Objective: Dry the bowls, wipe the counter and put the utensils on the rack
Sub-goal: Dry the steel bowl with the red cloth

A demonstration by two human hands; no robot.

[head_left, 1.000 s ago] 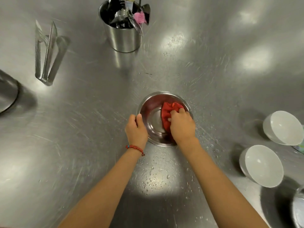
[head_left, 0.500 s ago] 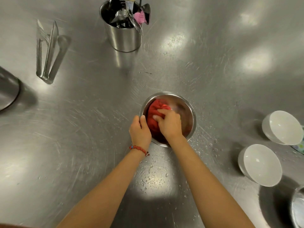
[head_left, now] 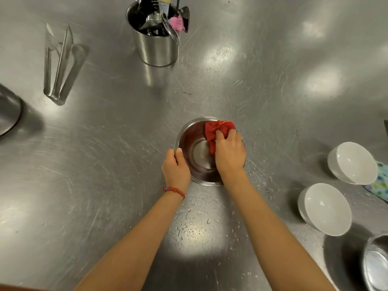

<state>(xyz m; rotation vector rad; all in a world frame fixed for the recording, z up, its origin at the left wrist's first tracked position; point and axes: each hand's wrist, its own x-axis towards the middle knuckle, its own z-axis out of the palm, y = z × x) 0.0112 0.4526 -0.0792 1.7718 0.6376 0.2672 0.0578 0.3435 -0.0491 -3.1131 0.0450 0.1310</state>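
The right hand (head_left: 230,153), clamped on a red cloth (head_left: 218,131), had swept from the steel bowl's (head_left: 197,152) left wall to its far-right rim while the left hand (head_left: 176,168) gripped the near rim, suggesting drying was nearly done.

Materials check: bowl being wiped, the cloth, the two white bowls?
Bowl being wiped: looks like stainless steel, shiny, mirrors the cloth. Cloth: red soft fabric, bunched and creased. White bowls: glossy, with light glints; ceramic or melamine, can't tell.

two white bowls (head_left: 325,208), perhaps three steel bowls (head_left: 197,152), one red cloth (head_left: 218,131), one tongs (head_left: 59,66)
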